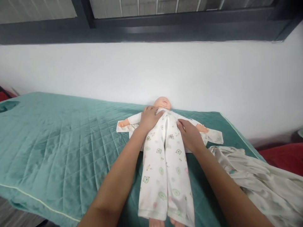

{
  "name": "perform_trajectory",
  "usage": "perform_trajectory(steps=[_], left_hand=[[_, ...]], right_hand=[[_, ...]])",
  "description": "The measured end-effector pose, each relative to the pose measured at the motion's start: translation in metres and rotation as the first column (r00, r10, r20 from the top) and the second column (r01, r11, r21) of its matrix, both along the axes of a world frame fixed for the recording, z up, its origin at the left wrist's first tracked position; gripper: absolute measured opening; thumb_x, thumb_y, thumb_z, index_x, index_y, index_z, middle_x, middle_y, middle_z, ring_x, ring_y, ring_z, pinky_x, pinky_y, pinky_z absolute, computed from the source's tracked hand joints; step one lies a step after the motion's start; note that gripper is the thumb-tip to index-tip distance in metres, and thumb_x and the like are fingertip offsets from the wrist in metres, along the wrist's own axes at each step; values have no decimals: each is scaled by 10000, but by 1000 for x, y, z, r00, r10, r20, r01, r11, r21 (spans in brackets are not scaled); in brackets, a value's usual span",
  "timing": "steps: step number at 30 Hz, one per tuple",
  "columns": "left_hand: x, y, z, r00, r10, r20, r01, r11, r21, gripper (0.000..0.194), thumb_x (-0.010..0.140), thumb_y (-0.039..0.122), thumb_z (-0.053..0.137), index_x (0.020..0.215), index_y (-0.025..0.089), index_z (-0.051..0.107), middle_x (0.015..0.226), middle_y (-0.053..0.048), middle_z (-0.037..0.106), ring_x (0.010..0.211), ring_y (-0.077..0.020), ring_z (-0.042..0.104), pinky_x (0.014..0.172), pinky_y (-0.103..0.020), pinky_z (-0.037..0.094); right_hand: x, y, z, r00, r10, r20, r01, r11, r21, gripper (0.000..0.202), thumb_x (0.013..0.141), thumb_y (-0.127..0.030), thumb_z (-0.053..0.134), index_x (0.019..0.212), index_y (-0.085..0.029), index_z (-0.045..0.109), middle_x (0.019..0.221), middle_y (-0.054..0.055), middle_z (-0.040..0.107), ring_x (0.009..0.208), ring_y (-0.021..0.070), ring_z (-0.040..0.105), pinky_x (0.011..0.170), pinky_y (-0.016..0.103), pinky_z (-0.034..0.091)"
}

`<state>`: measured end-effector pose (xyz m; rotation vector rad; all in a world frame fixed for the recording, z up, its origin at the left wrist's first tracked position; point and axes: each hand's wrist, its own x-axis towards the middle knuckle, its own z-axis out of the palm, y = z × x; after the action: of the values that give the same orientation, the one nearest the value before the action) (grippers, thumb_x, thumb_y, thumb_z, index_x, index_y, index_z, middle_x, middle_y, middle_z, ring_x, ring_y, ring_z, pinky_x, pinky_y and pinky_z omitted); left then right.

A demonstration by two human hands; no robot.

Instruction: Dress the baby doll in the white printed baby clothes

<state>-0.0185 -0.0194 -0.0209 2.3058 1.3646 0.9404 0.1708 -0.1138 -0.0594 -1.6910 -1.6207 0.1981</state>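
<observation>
A baby doll [163, 102] lies on its back on the bed, head towards the wall. White baby pants [174, 164] with animal and leaf prints cover its body from chest to ankles, and the feet show at the hems. My left hand [150, 119] rests flat, fingers apart, on the upper left of the pants at the doll's chest. At the upper right edge of the pants, my right hand [190, 134] has thumb and fingers close together on the fabric. Beneath the doll a matching baby shirt [215, 136] is spread, its sleeves under the doll's outstretched arms.
A green quilted cover [71, 138] spreads over the bed. Crumpled white printed cloth [258, 179] lies at the right, near a red item [284, 157] beyond the bed's edge. Behind stands a white wall [99, 69] below a dark window frame [177, 28].
</observation>
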Motion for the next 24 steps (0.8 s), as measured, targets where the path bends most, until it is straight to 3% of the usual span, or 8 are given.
perform_trajectory(steps=[2,6,10,14,17,20,24], left_hand=[[0,2,0,1000,-8,12,9,999,-37,402,918,491,498,1179,224,649,1256,-75,598,1238,-263,452,1115,-428,313],[-8,0,-1,995,-27,98,35,996,-81,324,891,424,561,1127,217,641,1249,-61,600,1231,-243,467,1097,-397,343],[-12,-3,0,993,-32,116,44,994,-100,213,886,348,577,1033,203,631,1195,-59,616,1185,-229,497,1066,-372,376],[-9,-8,6,990,-75,119,80,996,-35,156,913,272,532,1006,185,621,1168,-76,622,1190,-238,480,1087,-383,345],[-7,-15,12,937,-178,299,185,983,7,97,917,243,523,925,198,610,1116,-52,640,1160,-218,504,1065,-352,361],[-7,-23,16,839,-251,483,277,961,17,133,921,285,528,825,200,565,969,-26,643,998,-191,563,933,-316,423],[-6,-31,16,811,-229,539,265,964,12,193,933,299,499,769,197,495,795,5,571,775,-151,532,747,-281,412]], right_hand=[[-9,11,10,999,17,-50,-14,998,59,462,960,-523,390,1235,-216,599,1258,122,622,1199,317,540,1058,507,390],[-31,35,27,970,174,-170,-162,983,81,466,925,-539,469,1244,-221,589,1298,102,593,1238,290,511,1094,472,364],[-38,44,26,947,243,-212,-239,970,41,525,888,-555,520,1291,-219,545,1389,95,527,1320,283,439,1150,473,295],[-32,41,22,931,299,-210,-296,954,51,476,881,-502,555,1288,-255,540,1411,64,515,1355,260,411,1164,471,278],[-32,39,24,927,308,-212,-284,949,135,431,851,-479,619,1219,-259,588,1405,57,527,1348,260,425,1154,477,296],[-36,36,29,936,305,-176,-260,935,240,364,823,-436,675,1134,-249,642,1340,61,582,1301,263,471,1116,459,342],[-40,28,34,944,249,-215,-197,952,236,260,798,-412,711,986,-234,682,1068,31,691,1035,246,608,943,399,447]])
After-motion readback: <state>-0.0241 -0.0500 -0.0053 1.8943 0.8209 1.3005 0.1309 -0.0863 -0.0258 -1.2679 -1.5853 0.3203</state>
